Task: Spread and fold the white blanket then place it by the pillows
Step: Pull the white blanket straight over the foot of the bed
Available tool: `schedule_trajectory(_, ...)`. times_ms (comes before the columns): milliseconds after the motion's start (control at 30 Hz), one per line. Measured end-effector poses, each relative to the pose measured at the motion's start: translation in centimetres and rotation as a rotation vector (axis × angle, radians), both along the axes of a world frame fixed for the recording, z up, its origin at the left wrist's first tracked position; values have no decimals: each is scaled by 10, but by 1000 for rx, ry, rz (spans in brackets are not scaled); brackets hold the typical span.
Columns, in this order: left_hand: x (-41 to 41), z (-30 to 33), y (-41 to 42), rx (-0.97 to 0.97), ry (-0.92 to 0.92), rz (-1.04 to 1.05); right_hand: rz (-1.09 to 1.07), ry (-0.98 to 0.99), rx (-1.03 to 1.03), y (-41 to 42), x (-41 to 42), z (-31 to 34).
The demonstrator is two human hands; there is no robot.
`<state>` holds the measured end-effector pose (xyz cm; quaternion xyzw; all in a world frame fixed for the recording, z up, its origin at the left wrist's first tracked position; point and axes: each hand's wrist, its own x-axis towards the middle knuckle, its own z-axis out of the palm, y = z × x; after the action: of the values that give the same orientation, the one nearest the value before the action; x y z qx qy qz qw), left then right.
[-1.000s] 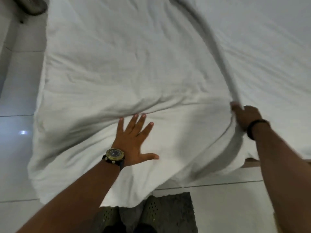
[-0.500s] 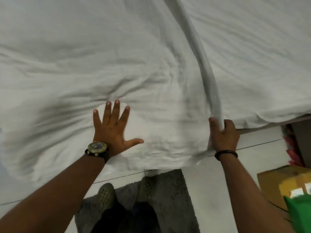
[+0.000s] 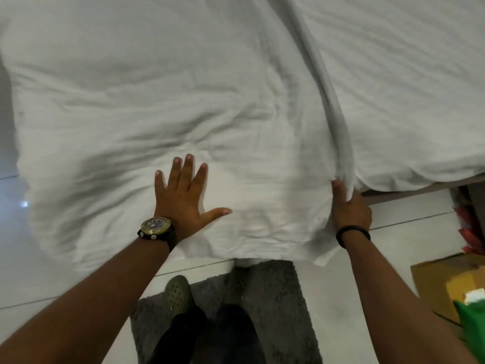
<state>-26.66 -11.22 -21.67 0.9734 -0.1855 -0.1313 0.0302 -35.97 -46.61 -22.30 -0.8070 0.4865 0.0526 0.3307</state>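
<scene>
The white blanket lies spread over the left part of the bed, and its near end hangs over the bed's edge above the floor. My left hand, with a watch on the wrist, lies flat on the blanket with straight, spread fingers. My right hand grips the blanket's thick right edge, a rolled ridge that runs from my fingers up and away across the bed. To the right of that ridge the white bed sheet shows. No pillows are in view.
I stand on a grey mat on a white tiled floor, green shoes under the blanket's hanging end. A cardboard box and a green bag sit at the lower right. Red items lie by the bed's corner.
The view has shifted right and closer to the bed. My right hand has brought the blanket's edge down to the near bed edge. My left hand stays flat on the blanket.
</scene>
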Motion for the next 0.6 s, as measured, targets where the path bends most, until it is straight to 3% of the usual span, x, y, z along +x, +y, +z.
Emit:
schedule_trajectory(133,-16,20,72,-53,-16,497,-83,-70,100,37,-19,-4)
schedule_trajectory(300,-35,33,179,-59,-70,910,1,38,243,76,-39,-9)
schedule_trajectory(367,-39,30,211,-237,-9,1183,-13,-29,276,84,-45,-10)
schedule_trajectory(467,-52,26,237,-576,222,1211,-40,-115,236,102,-51,-7)
schedule_trajectory(600,-81,15,241,-692,308,1105,-35,-221,191,118,-58,5)
